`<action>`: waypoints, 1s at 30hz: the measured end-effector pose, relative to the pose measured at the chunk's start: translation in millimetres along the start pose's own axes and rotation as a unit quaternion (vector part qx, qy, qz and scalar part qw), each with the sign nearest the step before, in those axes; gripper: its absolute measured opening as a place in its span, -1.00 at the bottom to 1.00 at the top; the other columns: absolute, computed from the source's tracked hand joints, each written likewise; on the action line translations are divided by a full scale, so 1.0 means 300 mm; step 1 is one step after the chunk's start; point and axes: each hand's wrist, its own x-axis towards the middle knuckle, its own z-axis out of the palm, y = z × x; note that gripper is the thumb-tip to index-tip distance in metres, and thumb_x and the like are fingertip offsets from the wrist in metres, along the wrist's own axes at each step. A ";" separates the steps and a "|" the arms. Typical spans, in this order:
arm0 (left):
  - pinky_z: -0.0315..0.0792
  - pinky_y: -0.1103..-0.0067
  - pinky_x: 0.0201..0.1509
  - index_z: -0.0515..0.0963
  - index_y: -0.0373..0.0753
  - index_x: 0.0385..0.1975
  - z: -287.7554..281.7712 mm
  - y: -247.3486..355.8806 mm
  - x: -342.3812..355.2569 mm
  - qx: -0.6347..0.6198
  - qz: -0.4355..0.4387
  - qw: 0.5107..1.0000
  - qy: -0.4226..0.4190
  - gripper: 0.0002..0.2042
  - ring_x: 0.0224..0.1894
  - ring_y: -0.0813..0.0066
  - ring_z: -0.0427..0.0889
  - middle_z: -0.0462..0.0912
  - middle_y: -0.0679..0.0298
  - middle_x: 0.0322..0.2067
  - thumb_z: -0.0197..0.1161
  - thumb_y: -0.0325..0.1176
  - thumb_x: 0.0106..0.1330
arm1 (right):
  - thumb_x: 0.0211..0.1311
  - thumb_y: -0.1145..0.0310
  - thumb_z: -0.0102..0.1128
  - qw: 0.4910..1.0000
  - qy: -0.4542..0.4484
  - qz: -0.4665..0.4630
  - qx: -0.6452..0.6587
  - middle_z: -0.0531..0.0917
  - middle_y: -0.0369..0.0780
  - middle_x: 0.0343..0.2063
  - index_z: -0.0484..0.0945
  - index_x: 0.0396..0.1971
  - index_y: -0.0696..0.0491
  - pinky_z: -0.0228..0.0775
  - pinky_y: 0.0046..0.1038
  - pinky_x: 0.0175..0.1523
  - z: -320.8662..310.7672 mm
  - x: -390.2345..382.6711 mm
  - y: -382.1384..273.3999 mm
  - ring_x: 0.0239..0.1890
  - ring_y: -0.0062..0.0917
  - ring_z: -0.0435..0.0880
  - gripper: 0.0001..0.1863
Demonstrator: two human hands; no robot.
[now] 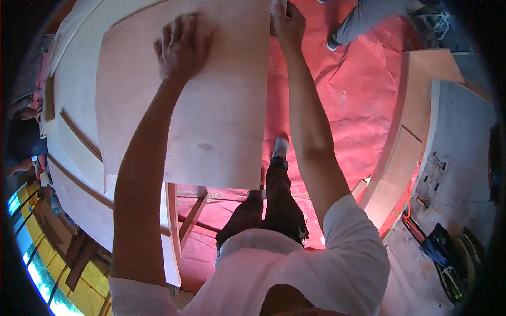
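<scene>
A: What was closest?

B: The white shirt [284,274], with the dark trousers [282,210] past it and one pale shoe [280,147] just beside the board's right edge.

A: And the board [216,131] itself?

B: It lay flat over the pale desk [74,150], its near edge close to the trousers. Two dark strips [80,136] of wood lay to its left, on the desk.

A: On the right?

B: A red sheet [363,100] covered the floor, and folded cardboard [392,163] stood along its edge.

A: Where were the hands?

B: Farther up. The left grip [182,47] was on the board's face, fingers apart (a little blurred), clamped on nothing. The right grip [290,26] was at the board's far right edge, fingers curled; I couldn't tell whether it was clamped on anything.

A: Anything beyond?

B: Another person's leg [363,21], in grey, at the upper right.
</scene>
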 end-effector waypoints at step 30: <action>0.11 0.10 0.19 0.18 -0.14 0.22 -0.007 0.011 0.007 -0.014 0.013 0.999 -0.032 -0.44 0.23 0.05 0.16 0.19 0.06 0.22 -0.19 0.06 0.32 | 0.26 0.18 0.02 0.992 -0.051 0.052 -0.102 0.58 0.02 -0.23 0.45 -0.06 0.15 0.39 -0.34 -0.10 -0.212 -0.625 -0.351 -0.14 -0.21 0.58 -0.61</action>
